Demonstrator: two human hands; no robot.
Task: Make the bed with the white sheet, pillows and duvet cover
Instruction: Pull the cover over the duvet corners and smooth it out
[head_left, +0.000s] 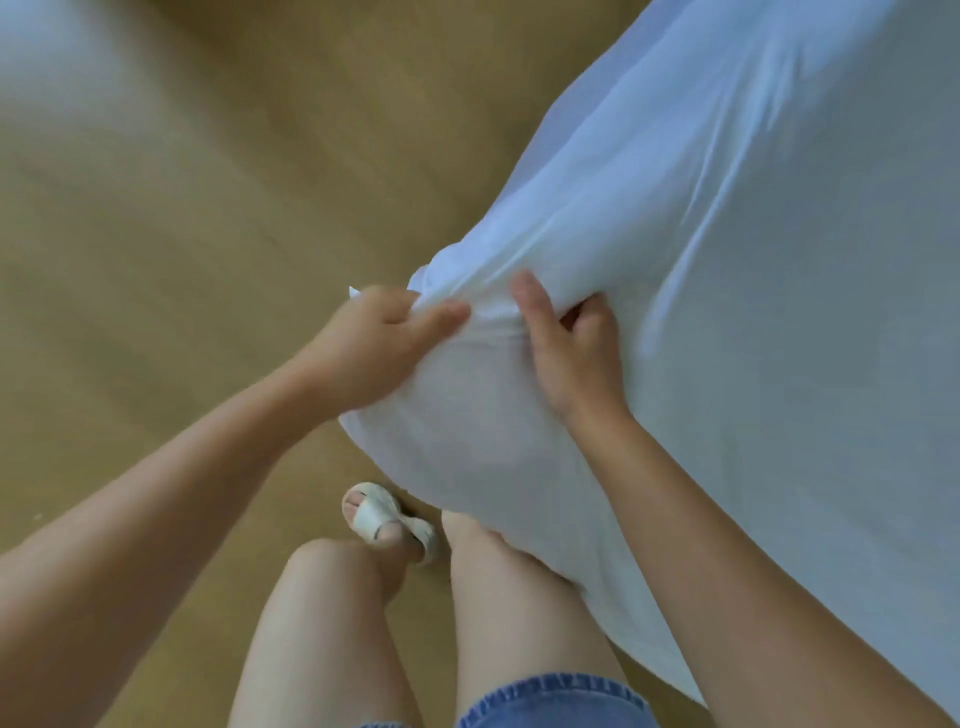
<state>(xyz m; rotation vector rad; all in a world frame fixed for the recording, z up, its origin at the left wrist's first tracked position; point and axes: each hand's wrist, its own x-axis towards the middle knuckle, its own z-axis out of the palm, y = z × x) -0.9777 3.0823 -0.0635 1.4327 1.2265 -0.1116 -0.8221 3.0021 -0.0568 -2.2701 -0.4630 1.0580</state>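
While both hands (374, 353) clutch sheet (727, 260), grips closed

The left hand (374, 345) grips a bunched corner of the white sheet (727, 260); the right hand (571, 348) pinches a fold just beside it; the sheet drapes over the right thigh; a white sandal (387, 517) stands on the wooden floor (182, 234); denim shorts (550, 701) show below.

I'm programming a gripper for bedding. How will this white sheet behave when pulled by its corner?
The white sheet is probably floppy: it bunches into folds where the left hand and right hand grip it. It looks thin and light, draping over the bed corner. Creases radiating from the grips suggest it follows a pull.
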